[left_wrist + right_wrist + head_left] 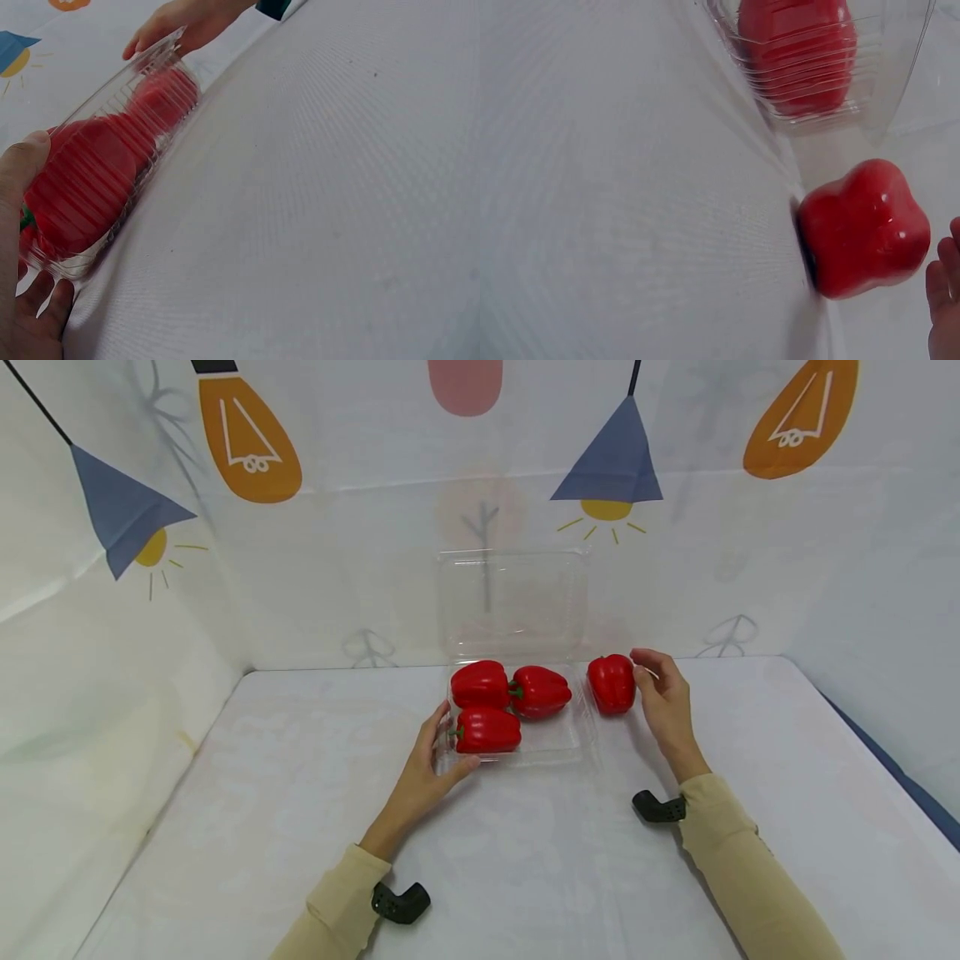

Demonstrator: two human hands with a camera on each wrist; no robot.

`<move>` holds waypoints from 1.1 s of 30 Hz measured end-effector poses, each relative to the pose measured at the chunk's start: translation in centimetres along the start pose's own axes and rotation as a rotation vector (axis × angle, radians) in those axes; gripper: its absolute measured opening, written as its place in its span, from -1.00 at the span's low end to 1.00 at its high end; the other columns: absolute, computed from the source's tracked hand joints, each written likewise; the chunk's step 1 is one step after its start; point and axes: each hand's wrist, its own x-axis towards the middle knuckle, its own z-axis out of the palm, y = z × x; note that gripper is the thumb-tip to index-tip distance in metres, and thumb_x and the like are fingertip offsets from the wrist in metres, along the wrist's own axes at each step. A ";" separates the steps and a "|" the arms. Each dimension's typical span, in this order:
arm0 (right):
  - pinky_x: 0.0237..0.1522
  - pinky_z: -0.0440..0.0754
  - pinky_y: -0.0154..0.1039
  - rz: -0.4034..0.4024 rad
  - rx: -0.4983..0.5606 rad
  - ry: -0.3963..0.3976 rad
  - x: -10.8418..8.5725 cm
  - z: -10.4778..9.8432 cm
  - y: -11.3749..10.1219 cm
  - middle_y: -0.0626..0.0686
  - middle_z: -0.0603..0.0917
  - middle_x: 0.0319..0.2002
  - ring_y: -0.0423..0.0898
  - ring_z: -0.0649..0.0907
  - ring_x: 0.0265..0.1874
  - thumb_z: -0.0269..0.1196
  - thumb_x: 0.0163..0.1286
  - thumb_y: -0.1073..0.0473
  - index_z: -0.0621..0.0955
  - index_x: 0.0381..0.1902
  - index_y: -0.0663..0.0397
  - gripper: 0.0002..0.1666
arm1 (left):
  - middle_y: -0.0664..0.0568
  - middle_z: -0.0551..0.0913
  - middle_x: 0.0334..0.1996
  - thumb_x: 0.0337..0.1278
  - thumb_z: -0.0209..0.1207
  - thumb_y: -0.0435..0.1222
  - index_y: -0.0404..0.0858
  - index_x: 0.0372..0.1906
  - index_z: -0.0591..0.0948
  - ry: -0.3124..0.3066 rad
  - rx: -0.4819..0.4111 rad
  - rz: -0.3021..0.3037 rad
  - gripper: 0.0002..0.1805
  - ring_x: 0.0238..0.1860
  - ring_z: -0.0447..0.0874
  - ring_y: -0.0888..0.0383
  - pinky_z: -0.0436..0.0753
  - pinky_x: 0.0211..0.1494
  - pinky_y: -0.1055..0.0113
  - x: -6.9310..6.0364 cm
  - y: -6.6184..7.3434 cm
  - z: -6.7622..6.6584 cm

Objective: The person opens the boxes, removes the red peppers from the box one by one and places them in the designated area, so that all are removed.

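Observation:
Three red bell peppers (487,731) with green stems lie in a clear plastic clamshell box (551,745) in the head view. Its transparent lid (513,602) stands raised at the back. My left hand (420,781) holds the box at its front left corner, thumb on the near edge and fingers along the left side. In the left wrist view the ribbed box wall (112,154) is close to the thumb. A fourth red bell pepper (612,683) sits on the table just right of the box. Beside it is my right hand (667,706), its fingers loosely bent; the right wrist view shows a small gap between them and the pepper (866,229).
A white cloth covers the table (525,852). Behind the box hangs a pale curtain (337,568) printed with lamps and bulbs. More sheeting encloses the left and right sides. A black wrist device (401,903) sits at each cuff.

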 end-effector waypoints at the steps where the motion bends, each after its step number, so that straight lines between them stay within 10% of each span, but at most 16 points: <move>1: 0.16 0.42 -0.60 -0.005 0.007 0.000 0.0 0.0 -0.1 0.07 0.50 0.17 -0.22 0.47 0.14 0.01 0.47 0.13 0.43 0.20 0.09 -0.61 | 0.05 0.12 0.45 0.04 0.30 -0.06 0.03 0.49 -0.01 0.000 0.001 0.001 -0.03 0.42 0.20 0.03 0.37 0.36 -0.07 0.0 0.0 0.0; 19: 0.12 0.40 -0.61 -0.160 -0.024 -0.121 -1.4 0.9 -5.6 0.35 0.52 0.07 -0.20 0.50 0.04 0.00 0.39 0.41 0.43 0.11 0.43 -0.65 | 0.12 0.11 0.45 0.03 0.30 -0.03 0.08 0.48 -0.01 -0.002 -0.003 -0.026 -0.03 0.43 0.18 0.06 0.34 0.37 -0.08 -0.1 0.2 -0.1; 26: 0.06 0.40 -0.68 -0.150 -0.057 -0.237 -1.6 1.2 -6.1 0.37 0.47 0.12 0.25 0.48 0.11 0.02 0.40 0.38 0.38 0.16 0.42 -0.61 | 0.12 0.12 0.45 0.03 0.30 -0.02 0.10 0.48 -0.02 -0.003 0.004 -0.027 -0.03 0.42 0.19 0.06 0.35 0.37 -0.06 0.0 0.0 -0.1; 33: 0.05 0.42 -0.68 -0.143 -0.086 -0.317 -2.0 1.7 -6.6 0.33 0.48 0.11 -0.05 0.55 0.06 0.08 0.37 0.40 0.38 0.16 0.40 -0.59 | 0.11 0.12 0.45 0.04 0.30 -0.03 0.07 0.48 -0.02 -0.005 0.002 -0.020 -0.03 0.42 0.20 0.06 0.35 0.37 -0.06 0.0 -0.1 0.0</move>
